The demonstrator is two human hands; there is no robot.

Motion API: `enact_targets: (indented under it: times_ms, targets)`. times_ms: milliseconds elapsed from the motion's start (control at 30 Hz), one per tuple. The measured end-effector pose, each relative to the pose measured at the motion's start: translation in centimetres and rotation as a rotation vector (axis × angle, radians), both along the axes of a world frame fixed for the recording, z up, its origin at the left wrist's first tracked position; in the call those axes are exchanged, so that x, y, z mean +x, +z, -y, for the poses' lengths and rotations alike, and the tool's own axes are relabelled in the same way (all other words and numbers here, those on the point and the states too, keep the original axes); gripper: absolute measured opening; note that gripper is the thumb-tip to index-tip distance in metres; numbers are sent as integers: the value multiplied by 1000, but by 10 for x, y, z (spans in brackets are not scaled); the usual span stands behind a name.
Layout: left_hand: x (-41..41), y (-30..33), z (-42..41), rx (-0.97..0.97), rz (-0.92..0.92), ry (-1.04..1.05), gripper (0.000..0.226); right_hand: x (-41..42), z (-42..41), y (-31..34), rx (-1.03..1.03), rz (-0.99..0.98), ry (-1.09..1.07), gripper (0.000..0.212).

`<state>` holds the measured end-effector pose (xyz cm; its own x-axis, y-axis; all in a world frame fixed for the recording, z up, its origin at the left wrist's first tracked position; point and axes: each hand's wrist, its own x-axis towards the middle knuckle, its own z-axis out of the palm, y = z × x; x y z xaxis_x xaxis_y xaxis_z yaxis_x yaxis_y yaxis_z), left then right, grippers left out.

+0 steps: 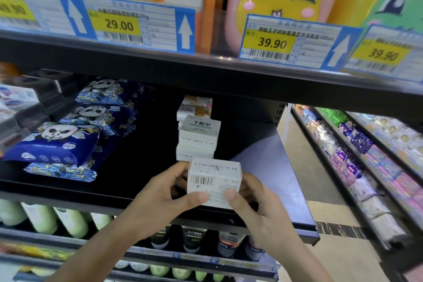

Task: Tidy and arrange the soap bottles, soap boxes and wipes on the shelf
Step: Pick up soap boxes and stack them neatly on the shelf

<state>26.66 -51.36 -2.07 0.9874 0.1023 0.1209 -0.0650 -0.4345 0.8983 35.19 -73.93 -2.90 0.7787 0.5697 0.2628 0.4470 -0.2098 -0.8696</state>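
While both of our hands pinch it from either side, the white soap box (214, 182) sits low at centre, barcode face toward us, just in front of the dark middle shelf (128, 192). Left hand (160, 199): thumb on the box's lower front, fingers curled round its left edge. Right hand (249, 204): thumb on the lower front, fingers wrapped behind the right edge. At twelve o'clock of the box, just behind it: a stack of matching soap boxes (198, 137), slightly skewed, with two differently printed cartons on top. At nine to ten o'clock, well apart: blue panda-print wipes packs (59, 142), piled unevenly and tilted. At three o'clock: bare shelf floor. We judge the step in hand to be placing this box with its fellows; the next move calls for squaring it to the stack, either on top or in front, without nudging the leaning column. Below, at six to seven o'clock: bottles (68, 220) and dark tubes (194, 239), partly hidden by our forearms. The fine print on the box is unreadable; the stack's base is hidden behind the held box.
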Motion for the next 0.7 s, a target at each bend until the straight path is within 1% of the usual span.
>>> enact_targets:
  times_ms: [67, 100, 200, 233, 267, 300, 333, 433, 700]
  targets:
    - [1, -1, 0, -22, 7, 1, 43, -1, 1, 0, -2, 21, -1, 34]
    - [1, -2, 0, -38, 7, 2, 41, -2, 2, 0, -20, 34, 1, 43]
    - [2, -1, 2, -71, -14, -5, 46, -1, 6, -1, -86, 54, 23, 86]
    - [2, -1, 2, -76, -22, -7, 46, 0, 8, -2, -105, 57, 29, 98]
    - [3, -1, 3, -79, -28, -8, 44, 0, 9, -2, -117, 65, 31, 105]
    - [3, -1, 3, -79, -35, -7, 41, 1, 9, -2, -118, 77, 32, 108]
    - [3, -1, 4, -76, -43, -4, 40, 2, 9, -2, -111, 93, 31, 107]
    - [3, 0, 4, -66, -62, -3, 43, 2, 9, -1, -72, 121, 30, 95]
    - [2, 0, 4, -121, -45, -6, 42, 2, 7, -2, -88, 51, 22, 80]
